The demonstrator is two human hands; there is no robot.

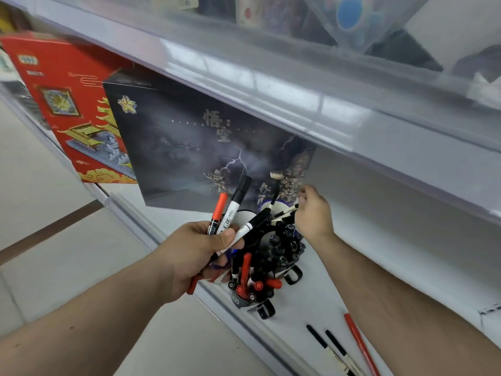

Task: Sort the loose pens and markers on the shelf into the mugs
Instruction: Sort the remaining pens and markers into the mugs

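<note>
the white shelf (352,267) ran from lower right toward the upper left, with a dark box (189,142) and a red box (67,104) propped at its back. three mugs stood in a row near the shelf's front edge: the nearest mug (252,299) held red and black markers, the middle mug (284,248) was packed with black-capped ones, and the far mug (273,210) sat just below the right hand. the left hand (195,253) hung just left of the mugs, fingers curled round a bundle of markers (230,213), one red-capped and the others black-capped, fanning upward. the right hand (314,213) reached over the far mug, fingertips pinching a thin pen (284,211). two black pens (330,348) and a red pen (360,346) lay loose on the shelf, beneath the right forearm, well apart from both hands.
</note>
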